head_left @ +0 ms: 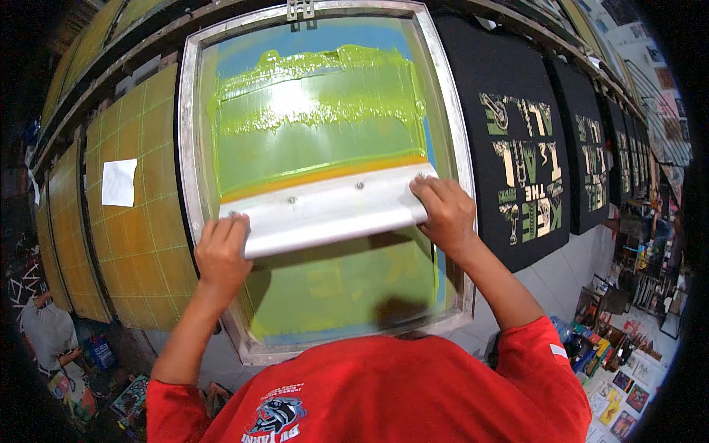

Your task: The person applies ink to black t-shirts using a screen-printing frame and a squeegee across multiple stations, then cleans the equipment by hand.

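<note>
A wide squeegee (332,213) with a pale metal handle and an orange blade lies across a framed printing screen. My left hand (224,251) grips its left end, and my right hand (447,212) grips its right end. The blade rests on the mesh, with a thin line of green ink along it. Thick, glossy lime-green ink (325,111) spreads over the far part of the screen. The screen's whitish metal frame (190,140) surrounds the blue and green mesh. Pale letter shapes show faintly through the mesh on the near side of the squeegee.
A metal hinge clamp (300,10) holds the frame's far edge. Black printed shirts (509,140) lie in a row on the right. Yellowish boards (140,244) stand on the left, one bearing a white paper piece (120,182). At the lower left is another person (48,332).
</note>
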